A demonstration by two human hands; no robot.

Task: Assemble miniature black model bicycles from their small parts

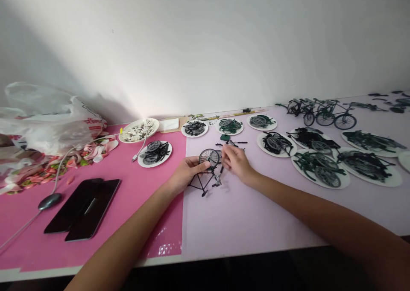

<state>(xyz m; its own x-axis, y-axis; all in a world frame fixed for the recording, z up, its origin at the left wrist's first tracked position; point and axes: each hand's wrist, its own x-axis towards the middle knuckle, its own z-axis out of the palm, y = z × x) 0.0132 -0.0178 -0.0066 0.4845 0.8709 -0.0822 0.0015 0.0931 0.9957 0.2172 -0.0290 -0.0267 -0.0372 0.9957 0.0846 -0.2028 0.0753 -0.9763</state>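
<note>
A black model bicycle (pixel 204 181) is held upside down just above the table, its grey spoked wheel (pixel 209 158) turned up. My left hand (pixel 187 173) grips it, thumb and fingers closed at that wheel. Close beside the wheel on the right, my right hand (pixel 237 163) is closed in a pinch. Whatever lies between those fingertips is too small to make out. Just beyond my right hand sit a small dark green piece (pixel 225 137) and some thin black parts (pixel 241 143).
Plates of black parts (pixel 154 164) and green parts (pixel 301 175) stand on both sides. Assembled model bicycles (pixel 346 121) are at the back right. Two dark phones (pixel 96 212), a cable with an oval puck (pixel 50 201), petals (pixel 35 171) and a plastic bag (pixel 48 129) lie left.
</note>
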